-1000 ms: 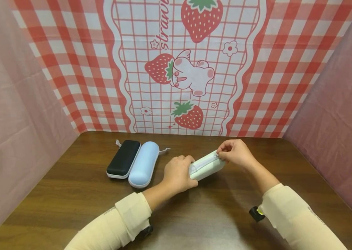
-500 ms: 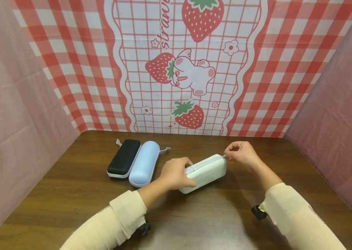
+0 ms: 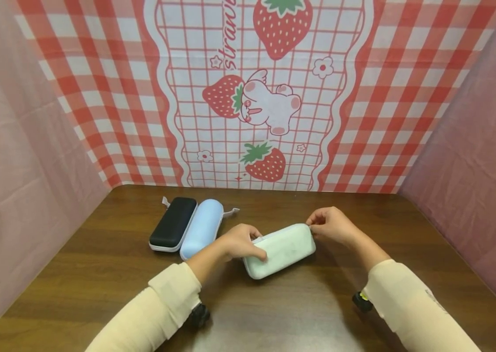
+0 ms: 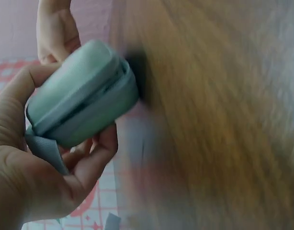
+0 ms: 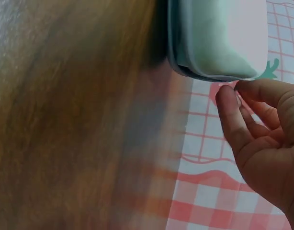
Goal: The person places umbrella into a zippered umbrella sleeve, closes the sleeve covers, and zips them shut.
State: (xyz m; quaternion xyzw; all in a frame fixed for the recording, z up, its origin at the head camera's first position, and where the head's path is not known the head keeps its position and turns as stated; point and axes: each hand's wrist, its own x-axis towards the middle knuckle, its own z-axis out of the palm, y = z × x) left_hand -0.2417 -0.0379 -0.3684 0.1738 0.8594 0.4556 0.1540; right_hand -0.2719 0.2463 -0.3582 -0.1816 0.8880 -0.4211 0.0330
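Note:
A mint-green zip case (image 3: 280,252) is held tilted close over the table, its broad smooth face toward the head view. My left hand (image 3: 241,242) grips its left end, thumb on the near face and fingers behind. My right hand (image 3: 333,226) is at the right end, thumb and index finger pinching the small zipper pull at the corner; the pull is mostly hidden by the fingertips (image 5: 228,98). In the left wrist view a dark gap shows along the zipper (image 4: 89,99), and a grey fabric tab (image 4: 45,151) sticks out beside my left thumb.
A black zip case (image 3: 174,222) and a light blue zip case (image 3: 204,222) lie side by side on the brown wooden table (image 3: 265,318), left of my hands. A strawberry-print checked cloth (image 3: 362,122) hangs behind, with pink curtains (image 3: 476,146) on the sides.
The mint-green case has turned from zipper side up to broad face showing, and shifted slightly left and nearer. My right hand went right with the zipper pull, then came back slightly left and down.

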